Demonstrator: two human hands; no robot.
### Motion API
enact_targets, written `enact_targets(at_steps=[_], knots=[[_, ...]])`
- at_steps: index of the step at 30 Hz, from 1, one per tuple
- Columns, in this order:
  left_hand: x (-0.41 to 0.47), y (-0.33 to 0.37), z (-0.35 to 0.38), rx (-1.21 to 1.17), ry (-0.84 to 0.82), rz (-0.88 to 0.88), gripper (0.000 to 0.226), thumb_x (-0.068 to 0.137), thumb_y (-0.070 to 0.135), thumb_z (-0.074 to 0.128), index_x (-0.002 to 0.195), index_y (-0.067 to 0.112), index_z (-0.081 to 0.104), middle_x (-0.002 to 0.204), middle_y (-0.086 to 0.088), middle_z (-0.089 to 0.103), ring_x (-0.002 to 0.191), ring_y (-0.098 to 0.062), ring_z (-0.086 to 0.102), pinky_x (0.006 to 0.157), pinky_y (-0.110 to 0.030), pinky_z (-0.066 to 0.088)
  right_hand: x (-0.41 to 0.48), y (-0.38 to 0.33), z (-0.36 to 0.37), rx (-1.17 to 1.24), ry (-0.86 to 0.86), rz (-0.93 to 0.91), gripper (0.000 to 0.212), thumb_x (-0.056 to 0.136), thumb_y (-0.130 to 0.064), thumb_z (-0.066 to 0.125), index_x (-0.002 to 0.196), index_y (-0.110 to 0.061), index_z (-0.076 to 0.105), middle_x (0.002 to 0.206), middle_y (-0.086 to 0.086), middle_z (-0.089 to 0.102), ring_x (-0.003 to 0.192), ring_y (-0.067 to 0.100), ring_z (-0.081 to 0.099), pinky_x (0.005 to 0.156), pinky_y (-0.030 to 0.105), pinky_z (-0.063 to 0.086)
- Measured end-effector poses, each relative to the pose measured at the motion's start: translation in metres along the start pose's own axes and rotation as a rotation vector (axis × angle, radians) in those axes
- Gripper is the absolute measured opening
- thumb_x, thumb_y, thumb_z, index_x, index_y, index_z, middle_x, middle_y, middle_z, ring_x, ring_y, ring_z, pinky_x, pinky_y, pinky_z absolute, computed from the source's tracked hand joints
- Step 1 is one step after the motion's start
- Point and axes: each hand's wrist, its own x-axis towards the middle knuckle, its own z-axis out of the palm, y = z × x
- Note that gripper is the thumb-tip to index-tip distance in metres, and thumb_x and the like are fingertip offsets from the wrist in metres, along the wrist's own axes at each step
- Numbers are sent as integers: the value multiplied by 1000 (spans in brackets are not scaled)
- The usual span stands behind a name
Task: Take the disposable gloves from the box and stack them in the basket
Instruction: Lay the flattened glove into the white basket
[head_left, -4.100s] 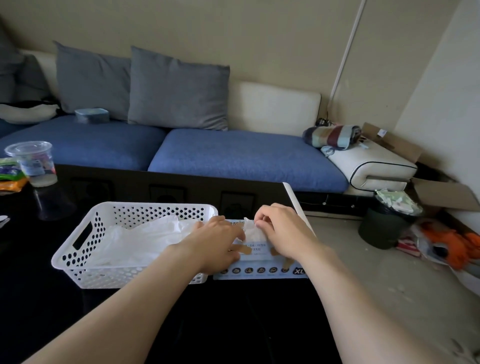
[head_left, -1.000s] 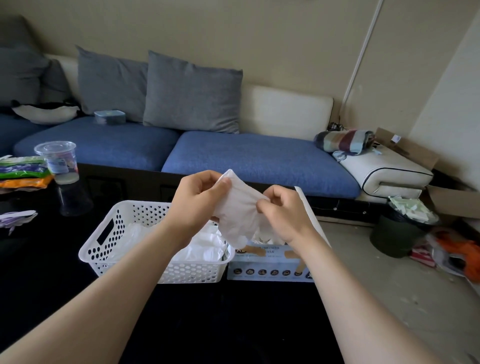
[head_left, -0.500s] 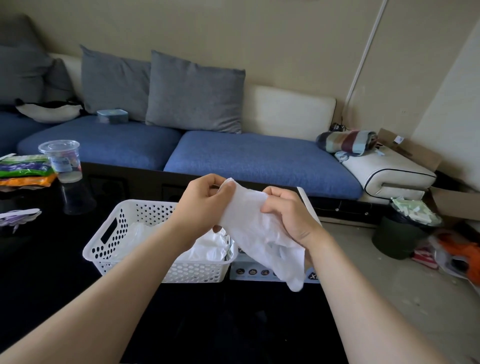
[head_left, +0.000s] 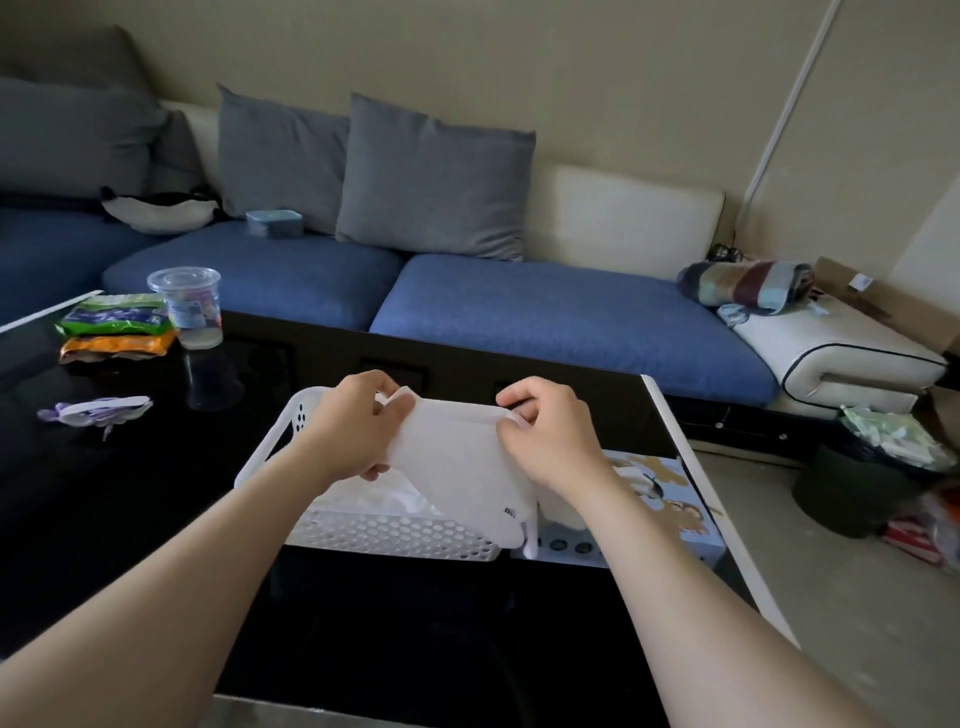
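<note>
Matt, milky plastic film of the glove; smooth white perforated plastic of the basket; printed card of the box; glossy black table top; clear plastic cup; coarse-woven matt cloth of the sofa cushions

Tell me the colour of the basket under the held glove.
White, with perforated walls; the basket shows best in the head view.

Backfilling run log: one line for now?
left hand + right hand: pinching thin white disposable glove | glove: spread above white perforated plastic basket

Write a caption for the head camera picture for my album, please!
Left hand and right hand hold a white disposable glove spread over the white basket, glove box beside it.
</note>
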Motion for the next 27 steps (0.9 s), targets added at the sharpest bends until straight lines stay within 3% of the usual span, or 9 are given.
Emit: enact_targets(at_steps=[5,8,10,14,18,21,24,27], knots=[[7,-20,-15,233,75,23,21,110,40,49,112,21,57,76,-6,72,52,-21,70,53,-36,62,9,-3,26,-66,46,-98,30,97,-13,74,122,-28,67,95,-10,69,91,6,66,74,18,49],[9,-33,-22,389,123,29,22,111,38,47,113,17,55,81,-2,63,62,-22,66,53,-37,55,13,-8,43,-117,76,-193,30,97,-10,74,123,-24,67,101,-7,70,94,10,66,80,26,54],[9,-38,-24,485,143,25,24,111,36,44,115,14,53,82,0,54,68,-20,58,58,-37,49,15,-11,52,-157,73,-263,29,97,-6,72,120,-22,68,105,-5,68,95,12,65,82,32,57],[8,-42,-30,610,140,10,19,112,30,42,111,12,46,82,-5,55,69,-25,57,63,-45,54,19,-19,71,-266,33,-366,17,101,-5,67,111,-19,72,110,-1,61,100,18,64,83,36,56],[8,-43,-28,690,173,22,18,108,16,53,104,14,36,79,-6,55,62,-24,58,49,-40,51,19,-20,82,-558,-67,-427,19,104,-19,67,122,-19,74,122,3,55,116,25,47,95,37,43],[10,-40,-23,875,167,40,32,100,9,65,116,16,39,88,0,52,71,-19,55,52,-33,38,19,-29,83,-754,-43,-473,17,102,-24,69,117,-24,77,117,1,50,111,26,40,92,39,36],[13,-34,-18,1081,118,157,45,92,4,69,128,24,51,121,-2,50,110,-25,51,75,-32,44,15,-36,80,-658,-248,-361,22,110,-26,54,111,-16,73,116,6,55,105,27,53,88,41,47],[16,-37,-10,1020,-49,147,40,97,2,58,127,27,62,129,-2,52,115,-25,54,87,-34,51,7,-33,76,-609,-542,-174,28,112,-36,42,99,-17,58,117,5,52,100,27,56,84,44,50]])
